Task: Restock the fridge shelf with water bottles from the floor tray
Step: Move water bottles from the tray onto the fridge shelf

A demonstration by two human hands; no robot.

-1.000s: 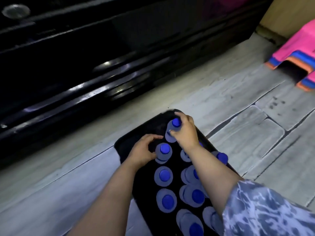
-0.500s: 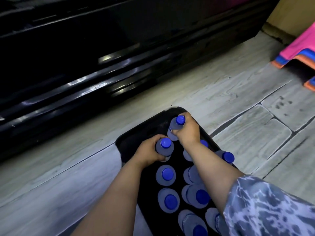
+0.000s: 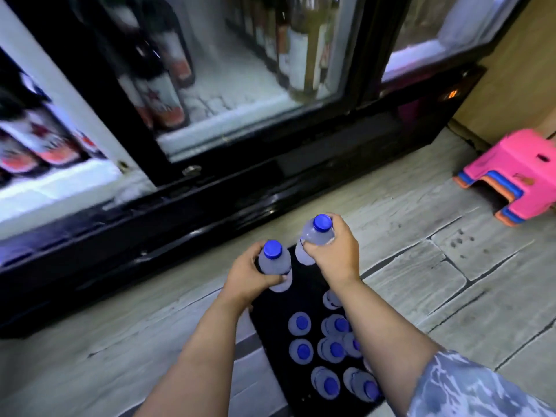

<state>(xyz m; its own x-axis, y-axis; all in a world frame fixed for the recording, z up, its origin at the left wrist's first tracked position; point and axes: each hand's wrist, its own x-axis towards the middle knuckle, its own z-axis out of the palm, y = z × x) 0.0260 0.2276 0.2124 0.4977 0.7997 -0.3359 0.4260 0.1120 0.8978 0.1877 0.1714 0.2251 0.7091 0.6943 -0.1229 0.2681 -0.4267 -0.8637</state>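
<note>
Gripping one blue-capped water bottle (image 3: 274,267) is the left hand (image 3: 248,276); the right hand (image 3: 332,255) is gripping another bottle (image 3: 316,236), both above the black floor tray (image 3: 270,335).

Ten water bottles (image 3: 301,350), one tray (image 3: 270,332).

No legible text. Fridge bottles (image 3: 164,94) carry red-and-white labels, blurred, unreadable. Orange lit display (image 3: 452,94) on fridge base (image 3: 391,127), characters too blurry to read. Water bottle (image 3: 274,264) labels unreadable.
</note>
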